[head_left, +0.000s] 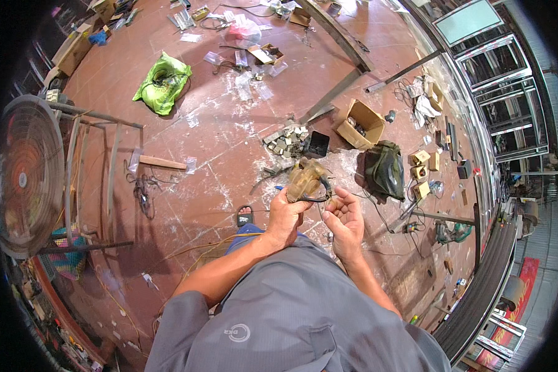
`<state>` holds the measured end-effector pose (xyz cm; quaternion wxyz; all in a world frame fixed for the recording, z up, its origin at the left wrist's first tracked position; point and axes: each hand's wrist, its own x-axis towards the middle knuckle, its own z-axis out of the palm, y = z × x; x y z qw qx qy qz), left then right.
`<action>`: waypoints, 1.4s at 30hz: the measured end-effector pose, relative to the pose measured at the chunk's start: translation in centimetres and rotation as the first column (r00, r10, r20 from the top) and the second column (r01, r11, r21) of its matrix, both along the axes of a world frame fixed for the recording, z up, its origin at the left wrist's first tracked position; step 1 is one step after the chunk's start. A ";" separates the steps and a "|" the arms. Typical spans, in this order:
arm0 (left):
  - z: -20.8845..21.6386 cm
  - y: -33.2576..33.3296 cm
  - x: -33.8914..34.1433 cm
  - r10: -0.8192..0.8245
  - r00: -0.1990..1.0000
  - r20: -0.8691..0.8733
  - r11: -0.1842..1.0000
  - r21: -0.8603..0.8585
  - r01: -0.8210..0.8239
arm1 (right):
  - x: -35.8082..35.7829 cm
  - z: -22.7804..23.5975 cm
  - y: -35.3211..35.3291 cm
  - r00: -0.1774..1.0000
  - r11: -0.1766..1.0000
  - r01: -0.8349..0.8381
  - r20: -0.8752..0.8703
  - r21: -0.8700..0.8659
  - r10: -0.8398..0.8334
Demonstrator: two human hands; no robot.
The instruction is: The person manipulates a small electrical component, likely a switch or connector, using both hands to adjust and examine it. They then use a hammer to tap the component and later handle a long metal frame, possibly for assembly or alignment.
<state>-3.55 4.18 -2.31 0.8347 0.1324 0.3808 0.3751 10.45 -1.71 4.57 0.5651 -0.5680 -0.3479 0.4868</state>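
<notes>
In front of my body, my left hand (284, 218) grips a yellowish-brown, worn-looking lump-shaped part (305, 180) from below, its thumb lying along the near side. A thick black cable (324, 183) curves round the part's right side. Something blue and slim (279, 187) pokes out by the left fingers. My right hand (347, 221) is at the cable's right, palm partly turned up and fingers curled. Its thumb and forefinger close near the cable's thin end; what exactly they pinch is too small to make out.
On the tiled floor ahead are a pile of small grey pieces (285, 141), a black square container (317, 144), a cardboard box (358, 124) and a dark bag (384, 170). A green bag (163, 84) lies far left. A large round fan (30, 177) stands left; metal frames (502, 68) lean right.
</notes>
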 end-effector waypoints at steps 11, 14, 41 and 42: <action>-1.6 -0.5 0.7 0.101 0.981 -0.163 0.979 0.192 -0.069 | 1.1 -1.0 0.7 0.411 0.991 -0.061 0.908 0.115 -0.080; -1.0 -0.3 0.5 0.109 0.978 -0.176 0.975 0.211 -0.071 | 1.1 -0.7 1.1 0.388 0.972 -0.130 0.912 0.198 -0.134; -1.8 -0.2 -0.5 0.112 0.903 -0.416 0.844 0.519 0.135 | 1.1 -3.1 -0.5 0.955 0.988 0.099 0.290 -0.116 -0.062; -1.9 -0.3 -0.5 0.111 0.911 -0.398 0.855 0.505 0.117 | 1.1 -2.8 -0.6 0.974 0.980 0.112 0.211 -0.161 -0.077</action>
